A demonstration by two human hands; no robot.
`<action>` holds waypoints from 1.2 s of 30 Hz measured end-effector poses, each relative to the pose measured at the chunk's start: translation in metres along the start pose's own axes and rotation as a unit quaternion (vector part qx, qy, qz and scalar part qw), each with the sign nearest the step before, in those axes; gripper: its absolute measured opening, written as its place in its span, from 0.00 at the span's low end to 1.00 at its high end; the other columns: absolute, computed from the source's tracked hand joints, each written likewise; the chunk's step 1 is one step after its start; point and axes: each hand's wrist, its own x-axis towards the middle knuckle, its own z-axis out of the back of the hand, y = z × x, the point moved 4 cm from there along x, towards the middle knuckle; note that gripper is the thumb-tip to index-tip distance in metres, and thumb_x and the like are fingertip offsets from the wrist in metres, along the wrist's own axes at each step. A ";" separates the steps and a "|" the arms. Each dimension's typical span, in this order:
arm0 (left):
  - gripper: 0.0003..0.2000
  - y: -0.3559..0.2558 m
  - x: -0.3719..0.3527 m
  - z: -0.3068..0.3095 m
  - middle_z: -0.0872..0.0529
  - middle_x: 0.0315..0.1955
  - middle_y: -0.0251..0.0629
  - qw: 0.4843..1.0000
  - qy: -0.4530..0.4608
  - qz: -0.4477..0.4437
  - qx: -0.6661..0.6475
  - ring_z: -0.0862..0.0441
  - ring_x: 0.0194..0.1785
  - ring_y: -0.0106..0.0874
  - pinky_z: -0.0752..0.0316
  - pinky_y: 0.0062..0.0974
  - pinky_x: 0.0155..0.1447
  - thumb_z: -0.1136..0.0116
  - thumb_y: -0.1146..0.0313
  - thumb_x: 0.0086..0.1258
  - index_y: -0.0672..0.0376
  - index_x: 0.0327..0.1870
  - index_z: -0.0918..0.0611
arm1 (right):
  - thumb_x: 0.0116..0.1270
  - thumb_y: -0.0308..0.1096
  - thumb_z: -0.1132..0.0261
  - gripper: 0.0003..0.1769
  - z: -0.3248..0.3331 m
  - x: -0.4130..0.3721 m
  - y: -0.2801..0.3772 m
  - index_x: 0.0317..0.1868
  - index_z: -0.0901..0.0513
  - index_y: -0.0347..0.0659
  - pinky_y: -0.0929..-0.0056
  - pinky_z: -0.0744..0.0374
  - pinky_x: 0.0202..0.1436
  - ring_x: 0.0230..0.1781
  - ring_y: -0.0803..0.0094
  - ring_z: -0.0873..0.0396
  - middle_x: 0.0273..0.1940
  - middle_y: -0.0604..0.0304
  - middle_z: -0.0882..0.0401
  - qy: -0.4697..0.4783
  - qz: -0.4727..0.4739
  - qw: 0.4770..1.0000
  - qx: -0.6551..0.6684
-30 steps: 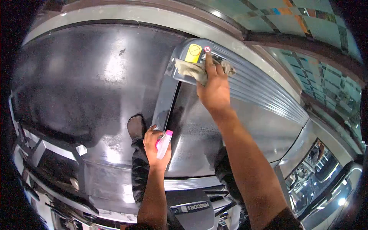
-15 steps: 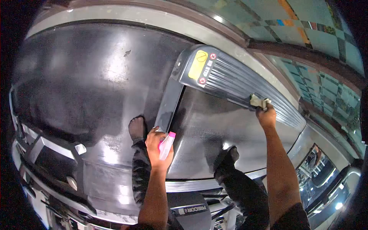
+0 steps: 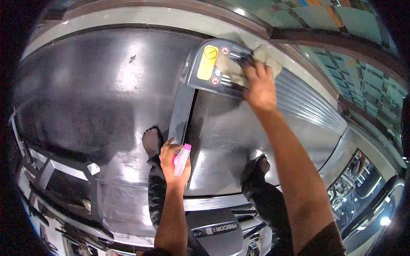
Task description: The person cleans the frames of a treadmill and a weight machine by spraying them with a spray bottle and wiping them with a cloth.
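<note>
My left hand [image 3: 173,168] is wrapped round a spray bottle [image 3: 182,161] with a pink top and a pale body, near the lower end of a narrow grey rail [image 3: 182,113]. Out in front, my right hand [image 3: 261,89] presses a pale cloth [image 3: 269,59] on the ribbed top of a grey machine cover [image 3: 303,102]. The cloth is smeared by motion and hides part of the printed text. Beside it, at the cover's rounded end, is a yellow warning label [image 3: 208,62].
A dark, shiny flat surface [image 3: 85,85] spreads to the left. My feet in dark socks [image 3: 152,141] stand either side of the rail's lower end. A grey unit marked PRECOR [image 3: 215,230] is below. Behind the cover runs a pale ledge [image 3: 179,19] under patterned glass panels [image 3: 329,72].
My right hand has moved the cloth left and up along the ribbed cover, from its near edge toward the yellow label. My left hand still grips the spray bottle in nearly the same place.
</note>
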 end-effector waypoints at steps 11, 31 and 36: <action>0.14 0.002 0.004 0.010 0.18 0.43 0.44 0.999 -0.043 0.024 -0.021 0.20 0.59 0.49 0.30 0.44 0.63 0.32 0.79 0.52 0.59 0.40 0.20 | 0.64 0.24 0.34 0.16 0.036 -0.080 -0.148 0.53 0.19 0.34 0.65 0.20 0.52 0.46 0.57 0.16 0.44 0.44 0.16 -0.049 -0.255 0.960 0.103; 0.13 -0.002 0.003 0.012 0.17 0.43 0.46 0.999 -0.041 0.001 -0.023 0.19 0.57 0.49 0.28 0.42 0.61 0.33 0.80 0.54 0.59 0.40 0.21 | 0.64 0.30 0.34 0.24 0.024 -0.059 -0.110 0.62 0.22 0.37 0.53 0.25 0.63 0.57 0.43 0.25 0.54 0.43 0.24 0.005 -0.197 0.979 0.044; 0.13 0.001 -0.002 0.011 0.18 0.41 0.45 0.998 -0.042 0.004 -0.038 0.20 0.58 0.50 0.29 0.45 0.61 0.34 0.81 0.51 0.60 0.39 0.20 | 0.67 0.39 0.35 0.27 -0.014 -0.049 -0.063 0.61 0.26 0.31 0.51 0.26 0.62 0.57 0.41 0.26 0.52 0.38 0.23 -0.090 -0.305 0.948 -0.010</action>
